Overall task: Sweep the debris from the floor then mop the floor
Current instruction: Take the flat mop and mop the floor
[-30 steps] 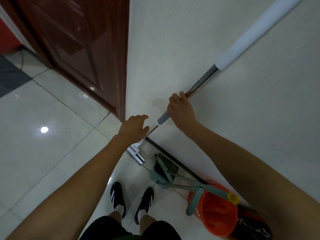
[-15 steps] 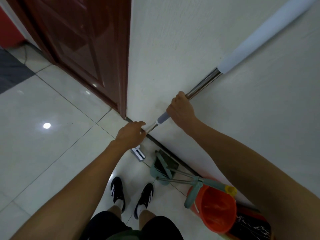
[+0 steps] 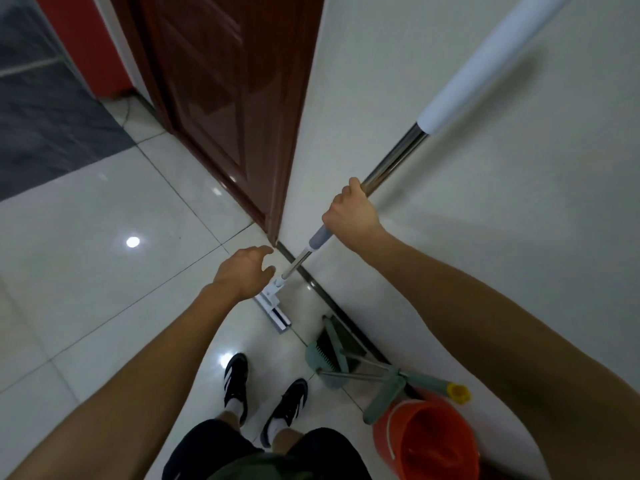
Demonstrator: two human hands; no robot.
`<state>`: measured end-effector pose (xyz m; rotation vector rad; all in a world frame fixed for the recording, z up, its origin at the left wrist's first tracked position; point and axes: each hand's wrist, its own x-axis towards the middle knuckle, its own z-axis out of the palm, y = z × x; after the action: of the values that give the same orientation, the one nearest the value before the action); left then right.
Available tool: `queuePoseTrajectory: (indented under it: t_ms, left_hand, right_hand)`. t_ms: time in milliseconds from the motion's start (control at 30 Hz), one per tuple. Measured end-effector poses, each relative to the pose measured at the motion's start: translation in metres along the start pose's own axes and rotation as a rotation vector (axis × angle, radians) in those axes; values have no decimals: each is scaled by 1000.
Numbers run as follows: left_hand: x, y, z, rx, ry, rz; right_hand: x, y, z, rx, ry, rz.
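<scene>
A flat mop with a steel pole (image 3: 394, 161) and white upper grip leans out from the white wall. My right hand (image 3: 349, 213) grips the pole just above its grey collar. The white mop head (image 3: 273, 311) rests on the pale tiled floor (image 3: 104, 271) near the wall's base. My left hand (image 3: 244, 271) hovers beside the lower pole with fingers spread and relaxed, holding nothing. A green broom and dustpan set (image 3: 332, 355) leans against the wall to the right of my feet.
An orange bucket (image 3: 429, 441) stands by the wall at lower right. A dark red wooden door (image 3: 221, 98) lies ahead on the left, with darker flooring (image 3: 45, 126) beyond. My two black shoes (image 3: 263, 393) stand on the tiles below the mop head.
My left hand has dropped from the pole's lower part and come away to its left. The mop head has shifted slightly along the floor. My right hand keeps its grip.
</scene>
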<state>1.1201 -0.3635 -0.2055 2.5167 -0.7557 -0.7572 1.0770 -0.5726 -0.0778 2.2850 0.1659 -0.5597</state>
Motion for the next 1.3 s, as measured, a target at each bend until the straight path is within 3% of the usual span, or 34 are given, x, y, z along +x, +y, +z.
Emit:
queuePoseTrajectory:
  t_ms: [400, 767, 1100, 1300]
  left_hand:
    - [-76, -74, -11, -132, 142, -215]
    - [-109, -149, -24, -202, 173, -406]
    - [-83, -155, -7, -316, 112, -382]
    - [-53, -133, 9, -337, 116, -304]
  right_hand:
    - [48, -47, -79, 18, 197, -81]
    - [97, -119, -118, 97, 120, -64]
    - [103, -119, -119, 211, 114, -84]
    - [77, -109, -81, 207, 125, 60]
